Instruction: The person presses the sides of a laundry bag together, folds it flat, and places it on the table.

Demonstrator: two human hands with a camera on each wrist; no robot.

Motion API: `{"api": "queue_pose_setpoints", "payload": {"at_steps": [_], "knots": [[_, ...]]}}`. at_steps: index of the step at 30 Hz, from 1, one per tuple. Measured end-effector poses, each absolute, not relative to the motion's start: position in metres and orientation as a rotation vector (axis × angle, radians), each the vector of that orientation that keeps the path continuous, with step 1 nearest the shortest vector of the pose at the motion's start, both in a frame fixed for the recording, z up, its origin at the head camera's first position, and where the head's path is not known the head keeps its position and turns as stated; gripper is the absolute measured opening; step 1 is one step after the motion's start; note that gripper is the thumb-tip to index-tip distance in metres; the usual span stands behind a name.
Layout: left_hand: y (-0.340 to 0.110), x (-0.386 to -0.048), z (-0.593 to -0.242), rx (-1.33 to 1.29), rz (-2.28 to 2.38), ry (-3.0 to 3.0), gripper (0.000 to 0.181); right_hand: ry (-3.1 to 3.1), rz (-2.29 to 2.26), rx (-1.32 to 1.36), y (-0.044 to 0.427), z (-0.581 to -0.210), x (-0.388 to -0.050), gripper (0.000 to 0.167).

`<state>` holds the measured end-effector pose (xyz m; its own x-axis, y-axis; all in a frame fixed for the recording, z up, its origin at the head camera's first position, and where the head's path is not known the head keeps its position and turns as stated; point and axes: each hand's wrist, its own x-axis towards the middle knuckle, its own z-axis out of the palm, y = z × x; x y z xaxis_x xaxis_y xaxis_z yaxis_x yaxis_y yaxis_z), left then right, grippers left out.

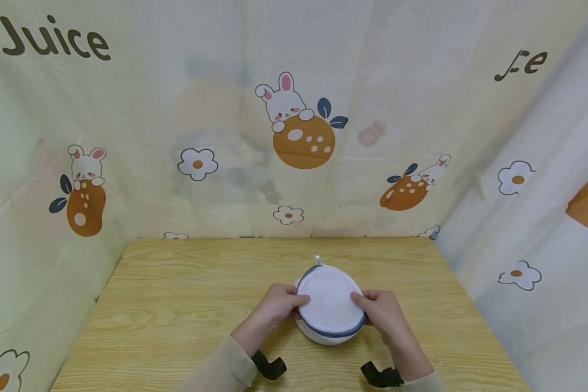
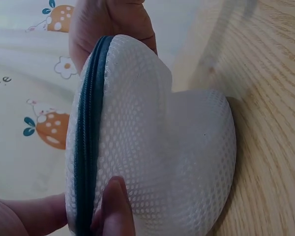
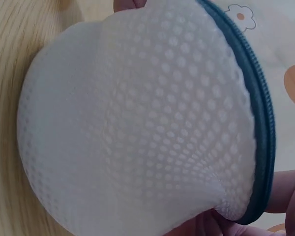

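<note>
A round white mesh laundry bag [image 1: 330, 298] with a dark blue-green zipper around its top edge stands on the wooden table. My left hand [image 1: 280, 305] pinches its left rim, thumb on top and fingers beneath. On the opposite side my right hand [image 1: 381, 310] pinches the right rim the same way. The left wrist view shows the zipper [image 2: 91, 132] running closed along the rim, with the mesh side creased inward below it. In the right wrist view the mesh wall [image 3: 152, 113] bulges and puckers near the fingers. A small white tab [image 1: 317, 259] sticks up at the far edge.
The wood-grain table [image 1: 196, 288] extends around the bag. A printed curtain [image 1: 215, 109] with rabbits, oranges and flowers hangs behind and on both sides. Black wrist straps [image 1: 269, 367] show at the wrists.
</note>
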<state>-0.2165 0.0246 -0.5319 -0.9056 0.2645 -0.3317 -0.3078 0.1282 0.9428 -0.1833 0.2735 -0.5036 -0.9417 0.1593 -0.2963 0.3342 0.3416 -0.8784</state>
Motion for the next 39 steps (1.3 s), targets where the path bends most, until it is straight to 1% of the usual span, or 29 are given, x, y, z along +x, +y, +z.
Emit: {"api": "queue_pose_setpoints", "payload": {"at_steps": [12,21,25,29,32,39], "knots": [[0.026,-0.217,-0.539,-0.087,1.872,1.913,0.015,2.28,-1.817,0.472,0.275,-0.519,-0.188,0.038],[0.024,-0.218,-0.539,-0.122,1.882,1.823,0.014,2.234,-1.867,0.469,0.277,-0.526,-0.191,0.035],[0.024,-0.218,-0.541,-0.106,1.899,1.802,0.017,2.27,-1.852,0.48,0.277,-0.527,-0.19,0.036],[0.024,-0.218,-0.543,-0.083,1.927,1.767,0.022,2.367,-1.794,0.488,0.277,-0.526,-0.189,0.042],[0.023,-0.217,-0.543,-0.07,1.926,1.762,0.025,2.455,-1.723,0.488,0.276,-0.525,-0.188,0.043],[0.021,-0.21,-0.541,-0.065,1.907,1.793,0.023,2.604,-1.553,0.518,0.275,-0.517,-0.178,0.048]]}}
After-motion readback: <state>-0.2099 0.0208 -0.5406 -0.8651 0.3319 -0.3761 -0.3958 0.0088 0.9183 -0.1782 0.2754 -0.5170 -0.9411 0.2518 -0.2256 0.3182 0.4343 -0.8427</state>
